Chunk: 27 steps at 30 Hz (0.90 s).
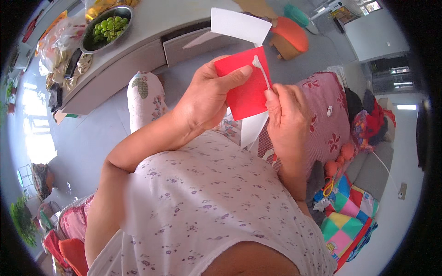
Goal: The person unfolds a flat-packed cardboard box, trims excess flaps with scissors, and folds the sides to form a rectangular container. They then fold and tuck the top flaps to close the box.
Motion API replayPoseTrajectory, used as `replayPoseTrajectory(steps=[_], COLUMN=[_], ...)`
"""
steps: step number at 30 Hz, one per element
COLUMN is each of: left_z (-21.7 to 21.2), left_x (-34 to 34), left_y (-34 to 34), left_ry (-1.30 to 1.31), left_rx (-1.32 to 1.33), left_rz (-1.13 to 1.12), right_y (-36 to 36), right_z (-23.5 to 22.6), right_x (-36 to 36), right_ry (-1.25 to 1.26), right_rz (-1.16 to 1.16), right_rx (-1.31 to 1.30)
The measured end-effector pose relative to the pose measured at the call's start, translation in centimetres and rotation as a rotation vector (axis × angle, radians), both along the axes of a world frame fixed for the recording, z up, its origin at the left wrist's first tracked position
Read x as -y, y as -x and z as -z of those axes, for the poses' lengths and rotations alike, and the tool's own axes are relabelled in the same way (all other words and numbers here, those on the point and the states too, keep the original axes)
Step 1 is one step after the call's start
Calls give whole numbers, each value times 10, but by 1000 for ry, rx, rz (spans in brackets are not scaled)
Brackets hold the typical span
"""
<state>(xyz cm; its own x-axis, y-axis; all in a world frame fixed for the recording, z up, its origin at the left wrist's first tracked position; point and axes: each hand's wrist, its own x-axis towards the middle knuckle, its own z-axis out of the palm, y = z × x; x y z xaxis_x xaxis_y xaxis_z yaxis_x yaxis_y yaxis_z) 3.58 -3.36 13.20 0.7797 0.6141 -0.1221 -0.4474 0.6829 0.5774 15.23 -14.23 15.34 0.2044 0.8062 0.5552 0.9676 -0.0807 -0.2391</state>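
My left hand (202, 96) grips a piece of folded cardboard with a red panel (248, 99). Its thumb presses on the red face, while the other fingers are behind it. White flaps stick out past the panel, an upper flap (240, 25) at the far end and a lower flap (252, 129) nearer my lap. Between thumb and fingers, my right hand (289, 110) pinches a thin pale stick (264, 76) with a whitish blob on its tip. The stick lies over the panel's right part; whether its tip touches the red face, I cannot tell.
Ahead on the left, a long low cabinet (184, 20) bears a metal bowl (84, 45) of green grapes (109, 28) and plastic bags (60, 46). An orange-topped stool (291, 34) stands beyond. Patterned pink fabric (329, 119) and a colourful patchwork cloth (347, 221) lie at my right.
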Motion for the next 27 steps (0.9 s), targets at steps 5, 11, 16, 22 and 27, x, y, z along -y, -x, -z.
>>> replayPoseTrajectory(steps=[5,11,16,22,27], left_z=[4,12,19,33,50], left_x=[-6,-18,-38,-97,-169], left_y=[4,7,-3,-30,-63], left_ry=[-5,-36,-42,-80,-166], left_rx=[26,-53,-108,-143,-94], left_rz=[-28,6,-99,-182,-299], right_y=[0,4,7,-17,-52], right_z=[0,-1,9,21,42], right_x=[-10,-29,-61,-131,-209], right_ry=[99,183,204,159,50], right_rz=[-37,-49,7,-31,-85], right_rx=[-120,-9,197,147,117])
